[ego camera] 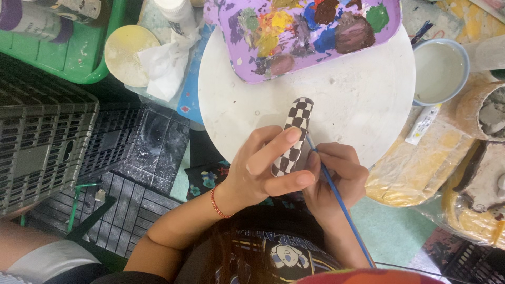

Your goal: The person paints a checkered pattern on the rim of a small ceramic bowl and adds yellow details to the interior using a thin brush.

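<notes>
My left hand (263, 171) grips a long ceramic piece (294, 134) painted in a black and white checker pattern, holding it by its near end over the round white board (363, 100). A red string bracelet is on that wrist. My right hand (336, 176) holds a thin blue paintbrush (342, 205), its tip touching the side of the checkered piece. At the far edge of the board lies a purple palette tray (310, 34) with several blobs of mixed paint.
A cup of cloudy water (439, 71) stands right of the board. Plastic-wrapped clay lumps (421, 163) lie at the right. Dark plastic crates (47, 142) sit at the left, with a green tray (79, 58), a yellow lid (123, 52) and crumpled tissue (165, 66) behind.
</notes>
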